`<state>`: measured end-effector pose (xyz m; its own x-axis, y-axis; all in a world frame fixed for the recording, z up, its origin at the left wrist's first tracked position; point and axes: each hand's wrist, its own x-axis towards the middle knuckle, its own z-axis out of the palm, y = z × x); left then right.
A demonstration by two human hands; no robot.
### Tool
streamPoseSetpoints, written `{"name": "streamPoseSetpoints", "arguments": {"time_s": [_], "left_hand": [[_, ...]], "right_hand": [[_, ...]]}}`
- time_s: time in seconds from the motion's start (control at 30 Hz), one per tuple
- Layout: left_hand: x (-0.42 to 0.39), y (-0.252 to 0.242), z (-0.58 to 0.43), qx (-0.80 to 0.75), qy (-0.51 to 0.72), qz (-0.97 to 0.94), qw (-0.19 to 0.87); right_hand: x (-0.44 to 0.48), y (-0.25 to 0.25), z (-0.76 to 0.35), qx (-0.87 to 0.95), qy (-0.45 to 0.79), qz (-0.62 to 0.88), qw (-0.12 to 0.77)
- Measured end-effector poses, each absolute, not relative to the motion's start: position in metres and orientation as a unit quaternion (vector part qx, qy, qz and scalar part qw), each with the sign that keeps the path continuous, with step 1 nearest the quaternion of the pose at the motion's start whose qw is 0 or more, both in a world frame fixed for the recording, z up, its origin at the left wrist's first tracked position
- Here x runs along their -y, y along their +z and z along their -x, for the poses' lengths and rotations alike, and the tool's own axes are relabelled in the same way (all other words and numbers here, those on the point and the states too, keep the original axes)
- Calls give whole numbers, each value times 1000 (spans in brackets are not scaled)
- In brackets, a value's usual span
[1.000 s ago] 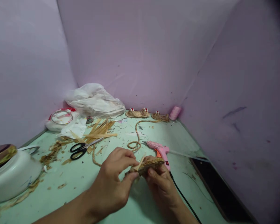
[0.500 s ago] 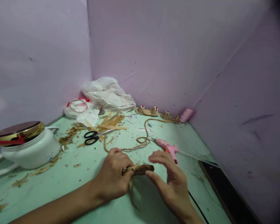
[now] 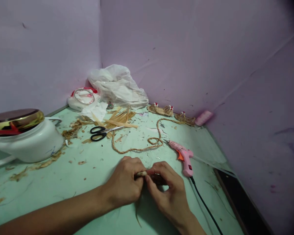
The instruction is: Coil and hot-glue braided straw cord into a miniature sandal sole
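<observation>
My left hand (image 3: 125, 182) is closed around one end of a small brown piece of plant fibre (image 3: 159, 179), held low above the table. A thin loose strand (image 3: 137, 216) hangs beneath it. My right hand (image 3: 170, 192) pinches with thumb and forefinger at the middle of the same piece, right beside my left fingers. Much of the piece is covered by my fingers. Just beyond my hands a braided cord (image 3: 137, 150) lies curled on the table. To the right of my right hand lies a pink glue gun (image 3: 183, 155).
Black-handled scissors (image 3: 99, 133) lie by dry strips (image 3: 120, 119). A white pot (image 3: 31, 143) with a gold-rimmed lid stands left. Behind are a plastic bag (image 3: 120, 86), a wipes pack (image 3: 83, 99), small woven slippers (image 3: 160, 110) and a pink spool (image 3: 204, 117). A black panel (image 3: 237, 199) lies right.
My right hand has moved left and closed its fingers onto the fibre piece, where they were apart before. The view has shifted, showing the whole glue gun and its cable.
</observation>
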<state>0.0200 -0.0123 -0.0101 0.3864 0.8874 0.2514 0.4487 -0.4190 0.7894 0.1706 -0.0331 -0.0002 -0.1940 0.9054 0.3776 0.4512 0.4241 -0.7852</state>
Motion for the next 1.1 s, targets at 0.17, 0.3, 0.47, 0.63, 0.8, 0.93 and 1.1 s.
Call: {"name": "streamPoseSetpoints", "arguments": {"time_s": [0.17, 0.3, 0.47, 0.63, 0.8, 0.93, 1.1], "left_hand": [[14, -12, -18, -419, 350, -775, 318], [15, -13, -17, -417, 335, -783, 318], [14, -11, -17, -450, 287, -784, 318], [8, 5, -8, -435, 268, -795, 328], [5, 21, -5, -360, 375, -794, 316], [5, 11, -12, -343, 372, -815, 282], [1, 3, -10, -305, 347, -850, 252]], "right_hand": [[32, 0, -172, 717, 300, 508, 372], [32, 2, -173, 725, 297, 502, 367], [27, -1, -175, 730, 305, 497, 356], [25, -3, -177, 729, 317, 505, 337], [26, -3, -178, 725, 326, 504, 337], [25, -6, -179, 729, 321, 501, 337], [24, -10, -179, 731, 297, 522, 323]]}}
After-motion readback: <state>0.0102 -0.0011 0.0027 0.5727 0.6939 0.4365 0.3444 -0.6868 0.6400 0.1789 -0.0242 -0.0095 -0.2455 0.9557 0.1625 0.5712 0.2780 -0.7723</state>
